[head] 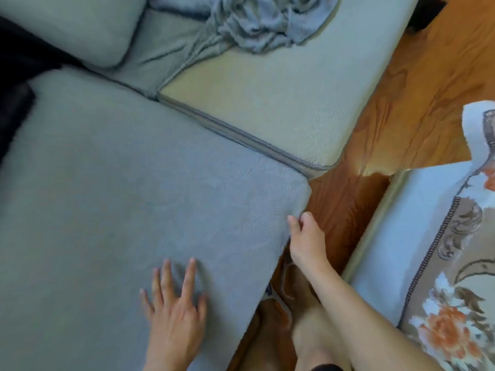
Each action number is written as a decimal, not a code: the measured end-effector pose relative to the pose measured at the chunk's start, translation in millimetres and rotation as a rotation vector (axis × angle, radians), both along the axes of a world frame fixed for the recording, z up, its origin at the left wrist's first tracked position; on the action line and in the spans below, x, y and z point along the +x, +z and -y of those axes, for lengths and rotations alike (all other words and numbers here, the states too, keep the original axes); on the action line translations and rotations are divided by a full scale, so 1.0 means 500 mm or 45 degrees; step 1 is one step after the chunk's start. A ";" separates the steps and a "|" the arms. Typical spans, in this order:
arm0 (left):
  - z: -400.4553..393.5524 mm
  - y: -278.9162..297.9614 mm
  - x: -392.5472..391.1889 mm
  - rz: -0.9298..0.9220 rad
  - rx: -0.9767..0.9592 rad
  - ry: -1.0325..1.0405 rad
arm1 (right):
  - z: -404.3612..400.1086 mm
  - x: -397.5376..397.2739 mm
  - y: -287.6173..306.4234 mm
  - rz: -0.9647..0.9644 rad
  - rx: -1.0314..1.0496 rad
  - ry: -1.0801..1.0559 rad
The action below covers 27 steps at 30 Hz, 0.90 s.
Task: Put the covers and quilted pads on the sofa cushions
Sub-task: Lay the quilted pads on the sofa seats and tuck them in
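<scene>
Soft daylight, slight blur, wide-angle edge warp

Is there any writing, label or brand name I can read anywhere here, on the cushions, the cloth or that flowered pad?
None: no words, numbers or labels show anywhere.
The grey cover bears only a faint embossed pattern.
The flowered pad shows only flowers and scrolls.
The bare cushion and crumpled cloth carry no tag in view.

I am at home, in a living room. There is a big soft sofa (134, 170) with gray covers in front of me, and the wooden floor (401, 108) is shiny. A flowery rug (455, 303) lies beside my legs.
</scene>
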<state>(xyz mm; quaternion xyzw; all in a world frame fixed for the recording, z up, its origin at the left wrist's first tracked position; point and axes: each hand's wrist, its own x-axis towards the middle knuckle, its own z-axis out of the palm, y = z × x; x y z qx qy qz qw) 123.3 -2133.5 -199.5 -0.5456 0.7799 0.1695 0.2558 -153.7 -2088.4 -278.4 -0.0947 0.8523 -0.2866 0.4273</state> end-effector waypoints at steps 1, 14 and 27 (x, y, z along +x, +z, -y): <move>-0.015 0.004 0.034 0.038 0.048 0.082 | -0.001 -0.009 0.005 -0.086 0.071 0.066; -0.168 0.050 0.019 -0.157 0.385 0.617 | 0.166 0.124 0.137 -0.849 -0.339 1.665; -0.657 0.062 0.463 -0.390 1.073 1.389 | -0.185 0.568 0.202 -0.924 0.516 2.692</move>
